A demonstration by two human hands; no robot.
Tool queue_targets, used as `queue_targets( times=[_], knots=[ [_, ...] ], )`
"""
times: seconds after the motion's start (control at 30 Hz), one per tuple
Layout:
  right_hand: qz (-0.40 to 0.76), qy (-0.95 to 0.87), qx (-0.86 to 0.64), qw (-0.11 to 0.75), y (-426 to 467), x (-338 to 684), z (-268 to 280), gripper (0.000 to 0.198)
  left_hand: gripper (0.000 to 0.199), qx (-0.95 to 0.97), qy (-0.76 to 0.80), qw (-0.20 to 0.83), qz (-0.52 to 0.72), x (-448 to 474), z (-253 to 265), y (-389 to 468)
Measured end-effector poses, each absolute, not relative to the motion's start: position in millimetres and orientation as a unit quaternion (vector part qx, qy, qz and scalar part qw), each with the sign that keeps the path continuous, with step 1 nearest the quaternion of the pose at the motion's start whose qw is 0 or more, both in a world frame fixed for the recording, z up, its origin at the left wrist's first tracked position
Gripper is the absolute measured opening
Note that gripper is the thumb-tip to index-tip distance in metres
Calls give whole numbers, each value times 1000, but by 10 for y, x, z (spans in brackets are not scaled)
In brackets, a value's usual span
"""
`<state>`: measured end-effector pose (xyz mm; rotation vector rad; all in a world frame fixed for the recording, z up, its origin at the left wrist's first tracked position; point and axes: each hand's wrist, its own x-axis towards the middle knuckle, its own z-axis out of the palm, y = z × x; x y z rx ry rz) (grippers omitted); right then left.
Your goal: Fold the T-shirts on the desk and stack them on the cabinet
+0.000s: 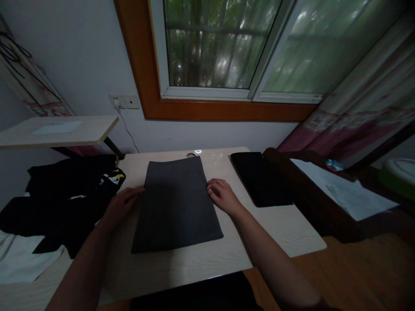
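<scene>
Dim daylight from a curtained window (207,52) at the top of the frame fell across a pale bench (275,235), where a person worked bare-handed over a dark gray sheet (177,205). It lay flat at the center of the frame, its narrower end toward the window; whether it was cloth or board could not be told. The step in hand appeared to be steadying or squaring the sheet from both sides. A next move, by this view, would call for an even hold on the two long edges, so that neither side dragged or skewed.

The left hand (121,203) met the left edge near its upper half, fingers stretched toward the right of the frame. The right hand (224,196) was at the opposite edge, its fingers bent and knuckles raised. Neither was clenched; whether they pinched the edges or only touched them could not be told. Both forearms reached in from the lower corners, angled inward. Dark clothes (65,207) were heaped at left, and a flat black item (264,181) lay at right.
</scene>
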<state>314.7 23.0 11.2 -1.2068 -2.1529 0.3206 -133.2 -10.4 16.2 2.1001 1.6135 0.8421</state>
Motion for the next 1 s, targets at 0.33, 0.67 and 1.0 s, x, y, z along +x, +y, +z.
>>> queue_targets(
  times=[0.33, 0.67, 1.0],
  knots=[
    [126, -820, -460, 317, 225, 3141, 133, 12, 41, 767, 548, 201, 268, -1370, 123, -115],
    [126, -819, -457, 322, 214, 3132, 148, 11, 45, 783, 536, 197, 245, -1412, 83, -89],
    [131, -818, -455, 326, 227, 3146, 140, 11, 41, 762, 558, 207, 257, -1381, 129, -112]
  ],
)
